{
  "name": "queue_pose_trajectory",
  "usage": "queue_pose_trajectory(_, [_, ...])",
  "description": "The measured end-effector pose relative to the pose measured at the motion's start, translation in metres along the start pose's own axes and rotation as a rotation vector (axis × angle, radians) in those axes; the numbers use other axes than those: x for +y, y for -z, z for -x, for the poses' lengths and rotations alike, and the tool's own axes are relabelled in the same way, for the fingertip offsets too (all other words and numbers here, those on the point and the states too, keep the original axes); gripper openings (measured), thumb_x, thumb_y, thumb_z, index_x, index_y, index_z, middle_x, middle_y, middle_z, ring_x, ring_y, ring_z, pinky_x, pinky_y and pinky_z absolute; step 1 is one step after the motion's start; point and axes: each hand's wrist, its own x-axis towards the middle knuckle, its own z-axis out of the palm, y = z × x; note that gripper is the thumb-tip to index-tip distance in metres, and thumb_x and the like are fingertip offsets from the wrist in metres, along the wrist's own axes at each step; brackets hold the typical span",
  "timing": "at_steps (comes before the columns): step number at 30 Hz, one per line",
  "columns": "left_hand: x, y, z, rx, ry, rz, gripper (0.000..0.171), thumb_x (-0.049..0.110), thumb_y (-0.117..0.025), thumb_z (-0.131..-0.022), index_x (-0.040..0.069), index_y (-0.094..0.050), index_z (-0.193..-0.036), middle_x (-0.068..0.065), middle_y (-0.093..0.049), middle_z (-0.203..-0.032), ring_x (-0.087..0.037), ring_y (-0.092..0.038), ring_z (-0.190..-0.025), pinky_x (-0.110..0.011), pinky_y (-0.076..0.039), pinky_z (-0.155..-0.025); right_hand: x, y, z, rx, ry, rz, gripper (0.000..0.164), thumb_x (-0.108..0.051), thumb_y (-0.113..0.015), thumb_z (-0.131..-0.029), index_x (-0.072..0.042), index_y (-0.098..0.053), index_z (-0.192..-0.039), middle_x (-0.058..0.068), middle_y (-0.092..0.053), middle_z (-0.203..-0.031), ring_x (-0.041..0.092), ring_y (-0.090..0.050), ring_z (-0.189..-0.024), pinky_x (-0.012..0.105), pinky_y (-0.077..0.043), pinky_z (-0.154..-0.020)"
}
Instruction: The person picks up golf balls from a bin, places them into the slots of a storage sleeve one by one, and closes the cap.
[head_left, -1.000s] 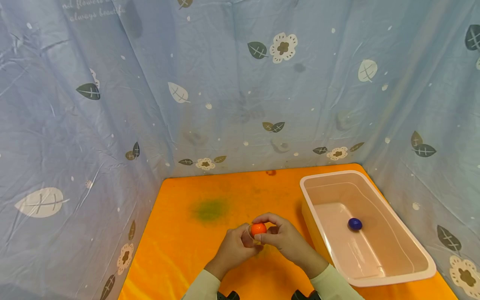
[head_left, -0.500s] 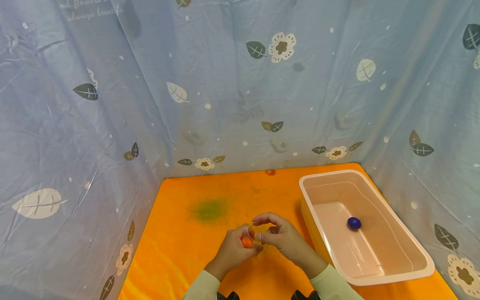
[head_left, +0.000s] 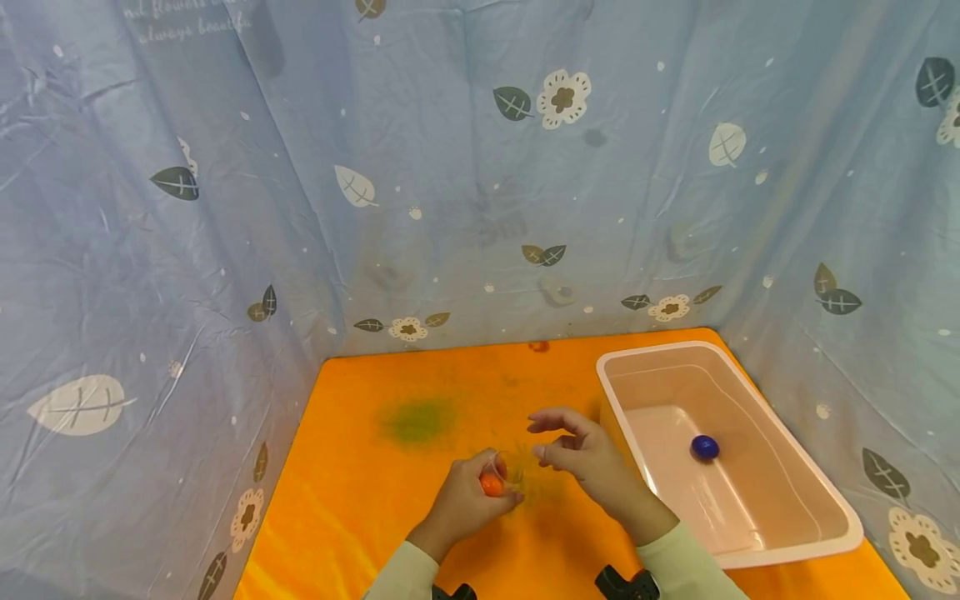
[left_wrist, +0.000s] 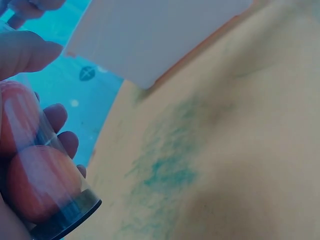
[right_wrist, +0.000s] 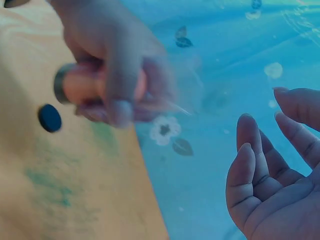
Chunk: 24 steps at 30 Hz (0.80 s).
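Note:
My left hand (head_left: 465, 504) grips a clear plastic tube (head_left: 512, 468), its open mouth tilted up toward the right. One orange ball (head_left: 492, 484) shows inside it from above. The left wrist view reveals a lower ball (left_wrist: 44, 182) stacked against another, above the tube's dark end cap (left_wrist: 70, 217). My right hand (head_left: 600, 467) hovers to the right of the tube mouth, apart from it, fingers loosely bent and holding nothing. A round black disc (right_wrist: 50, 118), like a lid, appears near the tube's capped end in the right wrist view; the head view does not show it.
At the right stands a pale pink plastic bin (head_left: 720, 508) with a dark blue ball (head_left: 704, 448) inside. An orange cloth (head_left: 360, 483) with a green stain (head_left: 418, 419) covers the table. Blue patterned curtains (head_left: 450, 167) enclose the back and both sides.
The orange ball has gone from my right fingertips down into the tube. My right hand has then drawn back to the right, while the left hand stays in place.

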Motion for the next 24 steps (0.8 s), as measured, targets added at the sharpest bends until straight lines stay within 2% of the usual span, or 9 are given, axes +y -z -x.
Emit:
queue_pose_trajectory(8, [-0.001,0.001,0.001,0.004,0.036,0.012,0.030,0.022,-0.091,-0.092,0.015,-0.063,-0.097,0.005,-0.062,-0.061,-0.003,-0.048,-0.046,-0.020,-0.042,-0.045,-0.019,0.038,0.006,0.170,0.015,0.092,0.046,-0.009,-0.072,-0.107,-0.006,-0.057,-0.150,0.021,-0.060,-0.136,0.033,-0.069,-0.101,0.035,-0.057,-0.088])
queue_pose_trajectory(15, [0.000,0.003,0.003,0.001,0.041,0.020,0.029,0.020,-0.092,-0.092,0.013,-0.064,-0.098,0.004,-0.066,-0.070,-0.006,-0.053,-0.051,-0.021,-0.045,-0.048,-0.018,0.083,0.012,0.313,-0.006,0.181,0.055,-0.017,-0.068,-0.111,-0.006,-0.045,-0.161,0.022,-0.058,-0.143,0.027,-0.072,-0.103,0.035,-0.057,-0.087])
queue_pose_trajectory(19, [-0.001,0.005,0.005,-0.001,0.042,0.006,0.029,0.021,-0.091,-0.092,0.013,-0.064,-0.099,0.005,-0.068,-0.073,-0.008,-0.057,-0.053,-0.023,-0.047,-0.048,-0.012,0.108,0.012,0.377,-0.045,0.210,0.059,-0.022,-0.066,-0.112,-0.003,-0.041,-0.163,0.026,-0.056,-0.145,0.026,-0.074,-0.103,0.035,-0.058,-0.086])
queue_pose_trajectory(24, [-0.003,0.007,0.006,0.003,0.037,-0.001,0.032,0.026,-0.092,-0.092,0.013,-0.064,-0.099,0.005,-0.067,-0.072,-0.008,-0.057,-0.053,-0.024,-0.048,-0.048,-0.001,0.133,0.009,0.455,-0.182,0.236,0.067,-0.035,-0.063,-0.113,-0.004,-0.035,-0.166,0.025,-0.054,-0.147,0.023,-0.075,-0.104,0.038,-0.057,-0.091])
